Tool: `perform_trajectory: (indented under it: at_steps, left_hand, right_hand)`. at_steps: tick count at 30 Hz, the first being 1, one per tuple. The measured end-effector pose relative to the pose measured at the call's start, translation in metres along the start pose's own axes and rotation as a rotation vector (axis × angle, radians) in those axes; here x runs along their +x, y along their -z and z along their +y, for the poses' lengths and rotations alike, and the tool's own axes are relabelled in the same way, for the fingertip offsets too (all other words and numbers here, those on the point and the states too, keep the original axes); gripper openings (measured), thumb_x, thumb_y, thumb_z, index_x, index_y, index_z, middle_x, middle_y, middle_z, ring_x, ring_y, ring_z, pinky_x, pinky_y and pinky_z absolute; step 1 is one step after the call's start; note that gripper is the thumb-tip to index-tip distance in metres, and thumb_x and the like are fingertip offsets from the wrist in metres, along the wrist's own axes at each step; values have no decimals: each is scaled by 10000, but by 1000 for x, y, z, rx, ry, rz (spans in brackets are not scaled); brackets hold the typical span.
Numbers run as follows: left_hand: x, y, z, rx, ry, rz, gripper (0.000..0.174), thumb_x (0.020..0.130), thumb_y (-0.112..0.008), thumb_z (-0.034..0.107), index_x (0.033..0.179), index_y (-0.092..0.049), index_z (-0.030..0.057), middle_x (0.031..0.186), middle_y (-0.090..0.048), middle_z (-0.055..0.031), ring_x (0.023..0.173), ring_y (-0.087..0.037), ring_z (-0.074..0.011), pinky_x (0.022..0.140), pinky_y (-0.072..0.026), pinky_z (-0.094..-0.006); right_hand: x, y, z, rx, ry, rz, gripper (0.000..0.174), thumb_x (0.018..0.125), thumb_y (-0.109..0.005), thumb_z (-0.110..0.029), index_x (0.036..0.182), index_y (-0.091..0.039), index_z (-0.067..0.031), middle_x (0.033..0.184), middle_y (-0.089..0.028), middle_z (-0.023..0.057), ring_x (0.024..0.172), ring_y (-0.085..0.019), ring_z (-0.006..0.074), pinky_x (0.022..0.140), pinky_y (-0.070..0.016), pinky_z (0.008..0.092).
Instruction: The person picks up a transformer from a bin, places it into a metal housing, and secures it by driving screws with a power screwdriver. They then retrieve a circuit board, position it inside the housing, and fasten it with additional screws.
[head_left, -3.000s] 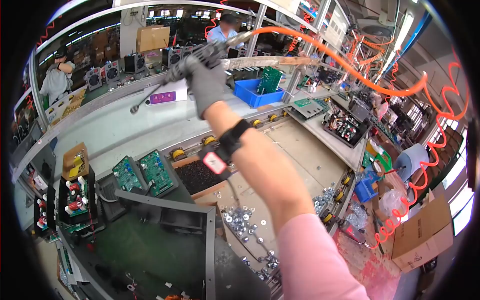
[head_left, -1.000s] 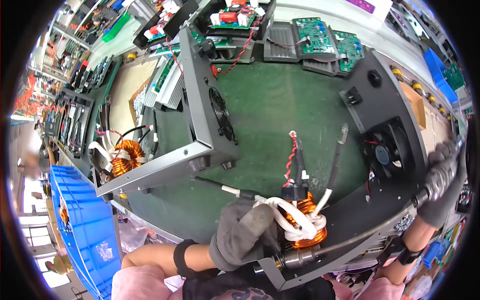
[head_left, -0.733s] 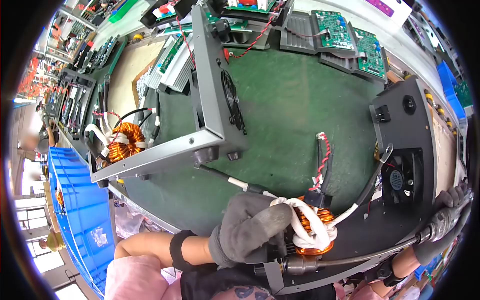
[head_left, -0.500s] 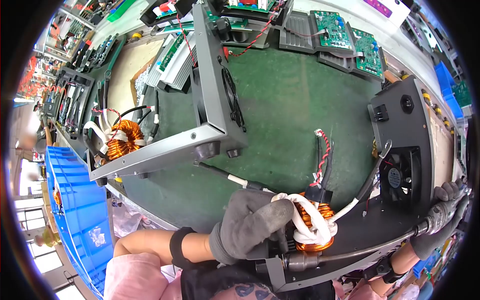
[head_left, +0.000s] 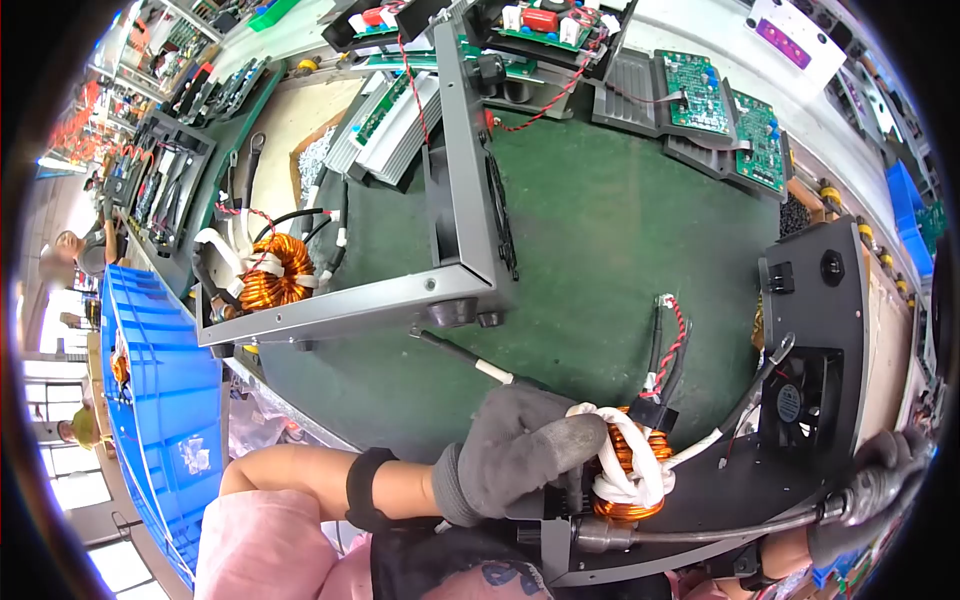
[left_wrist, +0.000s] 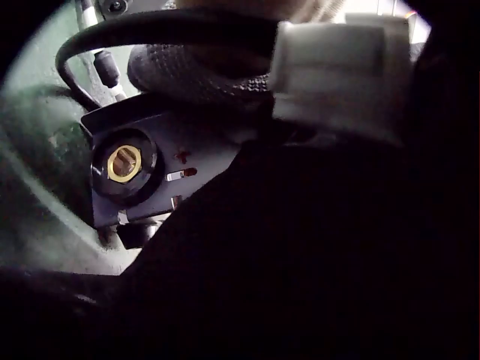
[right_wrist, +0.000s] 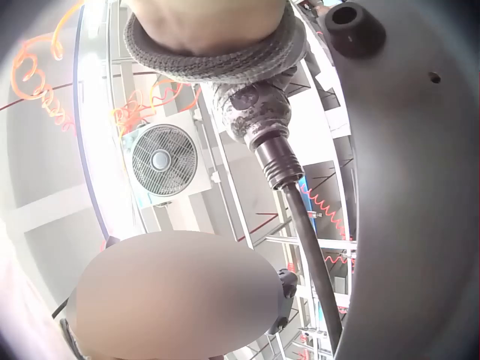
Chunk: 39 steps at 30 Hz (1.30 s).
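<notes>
My gloved left hand (head_left: 525,450) curls its fingers beside a copper coil (head_left: 625,500), thumb against the coil's white-sleeved lead (head_left: 632,462). What lies deeper inside these fingers is hidden. The coil sits in a black metal chassis (head_left: 665,570) in front of my body. My gloved right hand (head_left: 875,490) grips an air driver (head_left: 870,497), whose long shaft (head_left: 720,532) runs along the chassis's front lip. The socket (head_left: 600,535) on its end meets the upturned front corner. A panel with a brass nut fitting (left_wrist: 124,163) shows in the left wrist view. The driver's nose (right_wrist: 277,161) shows in the right wrist view.
Left of centre, another grey chassis (head_left: 450,285) stands with a second copper coil (head_left: 280,272) behind it. Circuit boards (head_left: 695,92) lie at the green bench's (head_left: 610,230) back. A blue bin (head_left: 165,420) stands at left, a fan (head_left: 795,400) at right.
Three seconds ago my right hand was raised to the air driver hanging over the bench. It has since come down, socket at the chassis lip. During the last second both hands keep nearly the same place.
</notes>
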<state>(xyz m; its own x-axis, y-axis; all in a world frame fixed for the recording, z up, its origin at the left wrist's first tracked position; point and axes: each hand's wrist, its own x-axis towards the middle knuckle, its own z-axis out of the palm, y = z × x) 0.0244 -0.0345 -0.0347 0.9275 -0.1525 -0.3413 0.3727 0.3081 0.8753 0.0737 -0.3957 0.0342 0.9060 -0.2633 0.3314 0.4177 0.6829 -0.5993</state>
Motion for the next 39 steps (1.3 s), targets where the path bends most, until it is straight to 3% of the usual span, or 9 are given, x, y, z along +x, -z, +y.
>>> perform_trajectory:
  at_steps: [7,15,17,20,22,25,31,36,39]
  left_hand:
    - [0,1,1,12,78,-8,317,918,-598,239,786,-678,-38,595,-563,-19,548,-495,-64,485,-387,-242]
    - [0,6,2,164,-2,-86,382,960,-511,211,713,-627,-58,659,-648,-113,649,-606,-172,711,-508,-332]
    - [2,8,8,127,-76,-109,382,917,-572,303,748,-655,-29,582,-559,-49,569,-523,-104,524,-406,-302]
    - [-14,26,51,793,-411,-144,262,845,-623,278,774,-660,28,731,-633,-101,631,-567,-302,578,-449,-377]
    - [-36,51,80,1046,-798,102,209,821,-641,263,813,-667,56,746,-626,-82,682,-592,-296,610,-462,-394]
    - [-63,95,106,1635,-834,742,299,752,-700,345,837,-667,60,822,-616,-101,784,-585,-296,693,-459,-411]
    - [-88,155,103,1679,-622,493,344,582,-789,326,709,-589,76,702,-534,-86,712,-540,-294,634,-427,-408]
    - [-119,95,108,1676,-453,376,220,784,-653,332,776,-614,116,768,-581,-46,750,-584,-241,688,-457,-369]
    - [-124,100,74,1502,-603,193,318,708,-741,337,931,-693,115,710,-551,-58,618,-538,-269,571,-424,-383]
  right_hand:
    - [-14,-9,26,-351,92,180,94,951,-436,-64,862,-412,-45,835,-376,29,785,-370,145,754,-335,293]
    - [3,2,12,155,-180,-18,133,986,-452,-164,946,-397,-49,793,-337,9,689,-344,115,704,-348,300]
    - [10,3,-7,79,-275,64,164,991,-457,-196,988,-427,-35,861,-407,27,738,-375,122,730,-375,297]
    - [-2,-11,-8,-181,-296,-1,230,988,-467,-224,1079,-467,-14,920,-473,43,783,-421,146,758,-418,304]
    - [-42,-45,49,-455,-394,-42,241,982,-478,-238,1077,-478,-16,921,-488,45,786,-437,152,756,-429,303]
    - [-111,-80,161,-568,-689,-269,259,973,-494,-257,1075,-494,-19,923,-510,48,792,-461,160,753,-446,301]
    - [-99,-143,162,-441,-484,-263,294,954,-527,-297,1070,-526,-26,926,-554,53,804,-509,177,748,-479,297]
    - [-35,-206,74,-202,-128,-329,323,939,-554,-330,1065,-553,-32,929,-590,58,813,-549,191,743,-506,294]
    - [-5,-235,40,-177,26,-266,341,930,-570,-350,1063,-569,-36,931,-612,60,819,-573,200,740,-523,292]
